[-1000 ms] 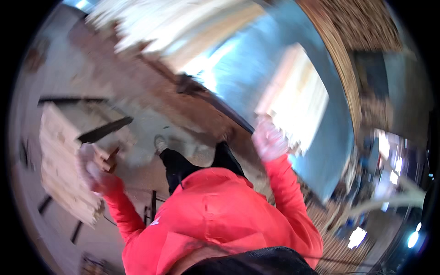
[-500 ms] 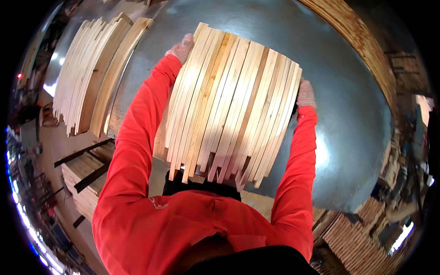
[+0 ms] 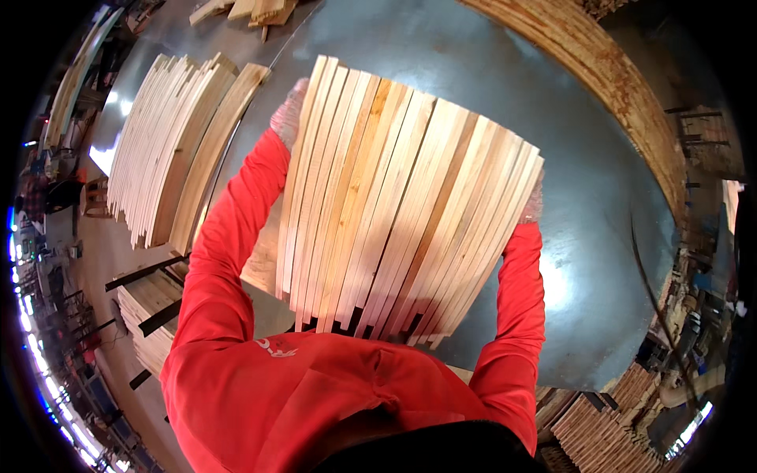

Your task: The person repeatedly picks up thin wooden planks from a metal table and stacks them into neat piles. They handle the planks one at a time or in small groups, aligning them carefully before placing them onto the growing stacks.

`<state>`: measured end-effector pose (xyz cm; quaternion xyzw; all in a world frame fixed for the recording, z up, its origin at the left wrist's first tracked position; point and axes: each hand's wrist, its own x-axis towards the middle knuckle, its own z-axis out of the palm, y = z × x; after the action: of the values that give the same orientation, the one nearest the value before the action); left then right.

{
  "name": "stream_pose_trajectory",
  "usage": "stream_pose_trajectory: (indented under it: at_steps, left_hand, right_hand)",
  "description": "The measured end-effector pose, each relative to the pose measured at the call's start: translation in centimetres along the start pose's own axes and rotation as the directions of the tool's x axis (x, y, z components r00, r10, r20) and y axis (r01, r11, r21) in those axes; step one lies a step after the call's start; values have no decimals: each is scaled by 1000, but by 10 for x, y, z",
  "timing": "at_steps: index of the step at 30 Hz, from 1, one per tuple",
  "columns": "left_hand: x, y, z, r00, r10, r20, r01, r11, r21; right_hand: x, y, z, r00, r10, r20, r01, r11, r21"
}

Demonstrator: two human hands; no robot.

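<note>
A wide row of pale wooden strips [image 3: 378, 205] lies side by side between my two hands, with uneven ends close to my chest. My left hand [image 3: 291, 117], in a light knit glove, presses on the row's far left side. On the right edge my right hand [image 3: 534, 203], gloved alike, clasps the outer strips, its fingers mostly hidden behind the wood. The strips are squeezed together between both hands, over the near side of a dark metal table [image 3: 587, 229].
On the left stands another row of wooden strips [image 3: 162, 142], with a wider board [image 3: 225, 150] beside it. Loose wood pieces [image 3: 256, 9] lie at the far edge. A curved-looking wooden rail [image 3: 607, 75] borders the table at far right. Stacked wood [image 3: 607, 433] sits at lower right.
The strips have come nearer to my chest and look larger, spreading wider at the far right. Both hands have moved nearer along with them, still on the row's sides.
</note>
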<state>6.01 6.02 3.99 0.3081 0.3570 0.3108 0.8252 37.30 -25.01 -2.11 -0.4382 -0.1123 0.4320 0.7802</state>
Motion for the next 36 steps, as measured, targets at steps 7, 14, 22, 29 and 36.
stream_pose_trajectory:
  at_steps: [7,14,22,29,36]
  left_hand:
    - [-60,156,133,887,378,264,-427,891,158]
    - [-53,91,99,664,483,570,-627,776,72]
    - [-21,-87,-87,989,-29,145,-53,846,530]
    - [-9,-51,-39,995,-71,-68,62,-84,995]
    - [-63,-94,-116,986,90,139,-165,518,839]
  right_hand:
    - [3,-213,158,848,-372,378,276,918,285]
    - [-1,-132,134,919,-360,159,336,929,158]
    - [-2,42,1,992,-71,-106,29,934,-355]
    - [12,33,15,997,38,-74,-65,906,-419]
    - [-54,48,30,996,76,-36,-78,994,-80]
